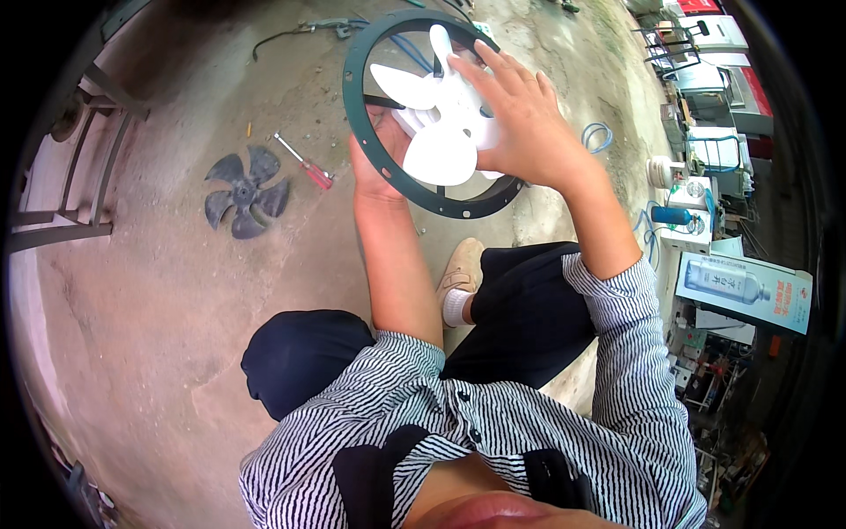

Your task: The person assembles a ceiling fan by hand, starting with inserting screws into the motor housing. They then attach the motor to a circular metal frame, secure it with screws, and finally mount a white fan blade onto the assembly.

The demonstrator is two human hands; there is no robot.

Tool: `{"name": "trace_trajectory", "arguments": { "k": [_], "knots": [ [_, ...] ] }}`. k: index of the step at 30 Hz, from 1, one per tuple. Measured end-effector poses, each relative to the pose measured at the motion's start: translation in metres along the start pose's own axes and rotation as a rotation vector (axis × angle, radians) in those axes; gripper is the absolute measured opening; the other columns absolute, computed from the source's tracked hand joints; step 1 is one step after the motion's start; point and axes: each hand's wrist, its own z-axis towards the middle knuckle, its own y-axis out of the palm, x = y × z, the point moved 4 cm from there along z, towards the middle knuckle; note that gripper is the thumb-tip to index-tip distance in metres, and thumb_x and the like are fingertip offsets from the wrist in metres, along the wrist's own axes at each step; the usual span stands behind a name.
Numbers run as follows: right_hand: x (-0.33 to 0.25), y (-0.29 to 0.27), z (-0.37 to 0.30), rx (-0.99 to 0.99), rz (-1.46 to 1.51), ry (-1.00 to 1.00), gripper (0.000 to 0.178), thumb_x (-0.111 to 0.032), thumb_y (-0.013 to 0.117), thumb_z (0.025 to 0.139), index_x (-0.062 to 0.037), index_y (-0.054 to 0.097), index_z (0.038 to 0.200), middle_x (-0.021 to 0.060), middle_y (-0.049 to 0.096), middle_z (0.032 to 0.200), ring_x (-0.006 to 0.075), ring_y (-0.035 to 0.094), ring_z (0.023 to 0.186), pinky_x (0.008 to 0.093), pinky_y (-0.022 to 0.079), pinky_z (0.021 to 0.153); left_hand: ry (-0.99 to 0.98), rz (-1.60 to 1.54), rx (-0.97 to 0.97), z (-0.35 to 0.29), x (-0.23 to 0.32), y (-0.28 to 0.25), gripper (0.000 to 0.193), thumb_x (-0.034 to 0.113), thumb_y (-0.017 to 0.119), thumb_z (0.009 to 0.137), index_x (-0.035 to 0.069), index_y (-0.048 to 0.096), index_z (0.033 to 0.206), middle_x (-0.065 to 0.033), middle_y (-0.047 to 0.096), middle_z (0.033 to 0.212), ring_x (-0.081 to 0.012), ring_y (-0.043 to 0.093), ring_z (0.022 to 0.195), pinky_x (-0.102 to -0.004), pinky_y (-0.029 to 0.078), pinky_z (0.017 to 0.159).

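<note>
A dark green round fan frame [423, 196] with holes along its rim is held up in front of me, tilted. Inside it sits a white fan blade [438, 159] with several rounded vanes. My left hand [388, 137] reaches behind the rim and grips the frame from the left and below; most of its fingers are hidden by the frame and vanes. From the right, my right hand [522, 110] lies over the white fan blade, fingers spread across the vanes and thumb at the lower right vane. The blade's underside and the part behind it are mostly hidden.
On the concrete floor at left lie a black fan blade [246, 195] and a screwdriver [315, 174] with a red handle. A metal stand [62, 234] is at far left. Boxes [745, 291], a blue cylinder [671, 216] and blue tubing [597, 137] line the right side. My shoe [461, 269] is below the frame.
</note>
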Motion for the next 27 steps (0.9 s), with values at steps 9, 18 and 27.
{"name": "trace_trajectory", "arguments": {
  "k": [9, 18, 27],
  "knots": [
    [0.000, -0.032, 0.017, 0.002, 0.174, 0.090, 0.092, -0.020, 0.077, 0.071, -0.0102, 0.038, 0.153, 0.0182, 0.058, 0.134, 0.0315, 0.056, 0.116, 0.0448, 0.041, 0.106, 0.010, 0.020, -0.080, 0.004, -0.002, 0.005, 0.058, 0.035, 0.045, 0.099, -0.005, 0.047, 0.141, -0.0206, 0.055, 0.141, -0.0365, 0.053, 0.131, -0.0506, 0.042, 0.112],
    [0.142, -0.038, -0.012, 0.386, 0.224, 0.605, 0.092, -0.033, 0.081, 0.074, -0.0042, 0.038, 0.149, 0.0144, 0.059, 0.099, 0.0284, 0.060, 0.091, 0.0376, 0.049, 0.084, 0.036, 0.088, 0.057, -0.001, 0.027, -0.032, 0.084, 0.025, 0.053, 0.079, -0.008, 0.026, 0.151, -0.0274, 0.029, 0.158, -0.0450, 0.026, 0.148, -0.0731, 0.018, 0.113],
    [0.172, 0.261, -0.200, -0.347, 0.014, 0.744, 0.106, -0.048, 0.081, 0.072, -0.0140, 0.026, 0.157, 0.0189, 0.070, 0.118, 0.0415, 0.064, 0.109, 0.0488, 0.050, 0.095, 0.220, 0.629, 0.219, -0.016, 0.052, -0.070, 0.084, 0.026, 0.057, 0.079, -0.008, 0.027, 0.149, -0.0275, 0.031, 0.156, -0.0446, 0.024, 0.148, -0.0711, 0.017, 0.115]
  ]
}}
